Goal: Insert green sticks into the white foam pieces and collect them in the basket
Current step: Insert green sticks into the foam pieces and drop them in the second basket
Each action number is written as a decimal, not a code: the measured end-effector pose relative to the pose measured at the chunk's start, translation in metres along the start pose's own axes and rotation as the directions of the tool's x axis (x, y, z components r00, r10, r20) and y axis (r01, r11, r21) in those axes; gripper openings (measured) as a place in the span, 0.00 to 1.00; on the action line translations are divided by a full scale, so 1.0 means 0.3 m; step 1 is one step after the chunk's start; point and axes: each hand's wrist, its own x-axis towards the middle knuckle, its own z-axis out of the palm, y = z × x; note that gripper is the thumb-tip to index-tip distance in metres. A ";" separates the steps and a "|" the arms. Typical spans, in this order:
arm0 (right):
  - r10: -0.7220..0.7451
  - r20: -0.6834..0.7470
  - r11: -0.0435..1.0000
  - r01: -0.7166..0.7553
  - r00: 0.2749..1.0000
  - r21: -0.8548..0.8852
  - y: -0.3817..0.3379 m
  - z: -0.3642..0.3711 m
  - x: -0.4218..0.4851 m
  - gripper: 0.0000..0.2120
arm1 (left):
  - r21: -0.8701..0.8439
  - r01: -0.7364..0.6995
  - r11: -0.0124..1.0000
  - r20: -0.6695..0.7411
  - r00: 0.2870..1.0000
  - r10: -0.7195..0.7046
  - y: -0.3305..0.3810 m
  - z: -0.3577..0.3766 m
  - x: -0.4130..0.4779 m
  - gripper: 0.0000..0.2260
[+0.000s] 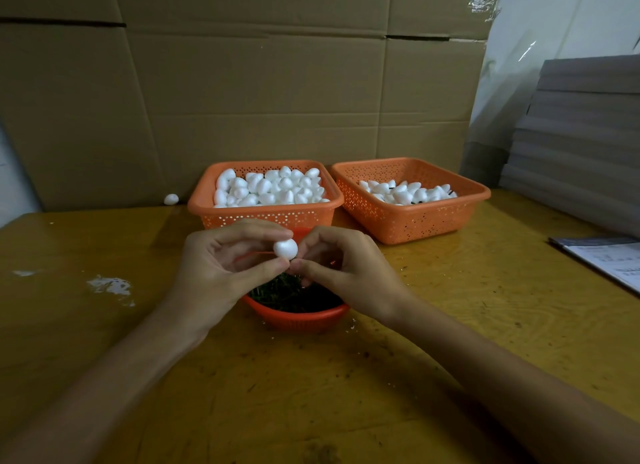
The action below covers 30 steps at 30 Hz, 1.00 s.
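Note:
My left hand (225, 266) pinches a white foam piece (285, 249) between thumb and forefinger, above a round red bowl (298, 316) full of green sticks (294, 295). My right hand (343, 273) meets it from the right, fingertips pinched together right against the foam; any stick in them is hidden. Behind stand two orange baskets: the left basket (263, 214) is heaped with plain foam pieces, the right basket (415, 218) holds foam pieces with dark sticks showing among them.
One loose foam piece (171, 199) lies by the cardboard wall (242, 83) at the table's back left. White smears (110, 287) mark the yellow table (450, 308). Papers (609, 259) lie at the right edge, below stacked grey boards (581, 141).

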 end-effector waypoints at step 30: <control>-0.002 -0.096 0.984 0.020 0.995 0.179 0.034 0.013 0.005 0.11 | 0.101 -0.007 0.995 -0.037 0.999 0.010 -0.020 -0.004 0.000 0.14</control>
